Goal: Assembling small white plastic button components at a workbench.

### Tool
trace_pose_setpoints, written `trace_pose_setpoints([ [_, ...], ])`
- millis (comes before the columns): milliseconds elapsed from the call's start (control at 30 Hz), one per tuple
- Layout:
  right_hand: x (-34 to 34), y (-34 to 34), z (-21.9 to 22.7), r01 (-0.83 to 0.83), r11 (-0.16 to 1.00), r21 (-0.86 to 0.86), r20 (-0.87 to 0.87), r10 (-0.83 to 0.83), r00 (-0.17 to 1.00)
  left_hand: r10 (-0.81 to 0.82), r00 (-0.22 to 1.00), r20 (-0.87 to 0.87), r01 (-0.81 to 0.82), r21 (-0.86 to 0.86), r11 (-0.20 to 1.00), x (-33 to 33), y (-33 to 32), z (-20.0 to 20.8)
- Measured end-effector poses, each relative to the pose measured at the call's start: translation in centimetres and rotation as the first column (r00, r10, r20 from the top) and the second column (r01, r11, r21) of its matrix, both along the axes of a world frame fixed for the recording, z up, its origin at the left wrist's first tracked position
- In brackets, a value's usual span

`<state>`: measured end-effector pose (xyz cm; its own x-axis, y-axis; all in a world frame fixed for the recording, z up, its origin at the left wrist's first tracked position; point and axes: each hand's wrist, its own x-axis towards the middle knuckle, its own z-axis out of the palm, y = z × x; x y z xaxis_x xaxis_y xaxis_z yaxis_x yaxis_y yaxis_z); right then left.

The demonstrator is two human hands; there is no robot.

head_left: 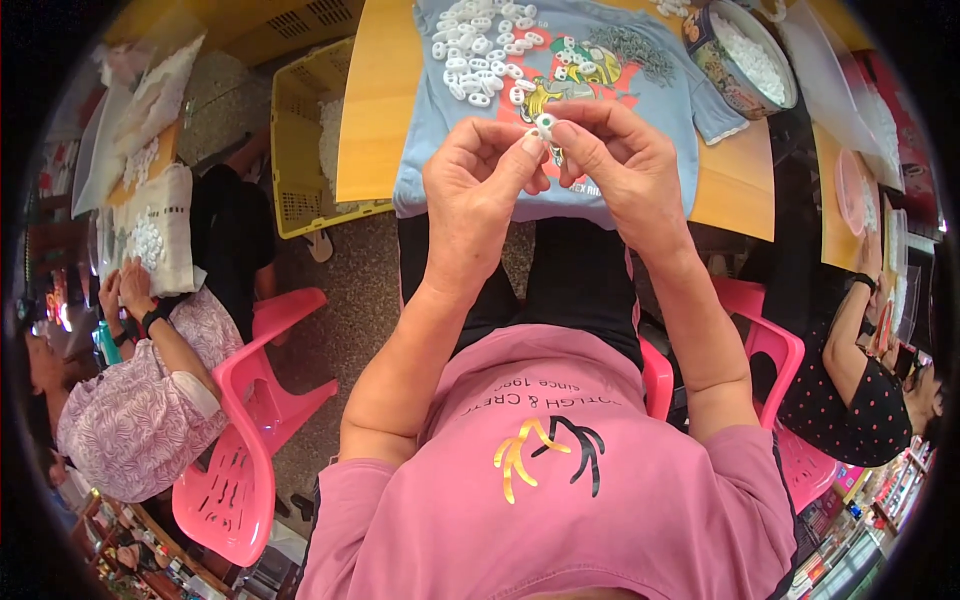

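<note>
Over the light-blue cloth [420,130], my two hands meet with their fingertips close together. My right hand [635,170] pinches a small white plastic piece [546,121] with a green dot on it. My left hand [468,195] is closed, its thumb and fingers gripping the same piece from the other side; the fingers partly hide it. Just beyond the hands lies a heap of white, rounded two-holed plastic pieces [478,52]. To its right are several white pieces with green parts [573,58], and farther right a pile of small dark-green parts [640,50].
A round tin [715,85] of white pieces stands at the table's right. Left of the wooden table [370,130] is a yellow crate [295,205]. People work on both sides, a patterned sleeve [150,400] at left and a dotted one [840,400] at right. A pink chair [245,450] stands left.
</note>
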<state>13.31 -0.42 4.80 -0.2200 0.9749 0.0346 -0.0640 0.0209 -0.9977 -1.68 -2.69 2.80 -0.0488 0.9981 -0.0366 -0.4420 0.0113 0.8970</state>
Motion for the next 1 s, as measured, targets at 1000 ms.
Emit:
trace_pose_setpoints([
  [1000,-0.8,-1.2,-1.7,0.137,0.949,0.285,0.058,-0.160,0.985,0.072,0.991,-0.109,-0.068,0.034,0.997,0.7,-0.8,-0.1],
])
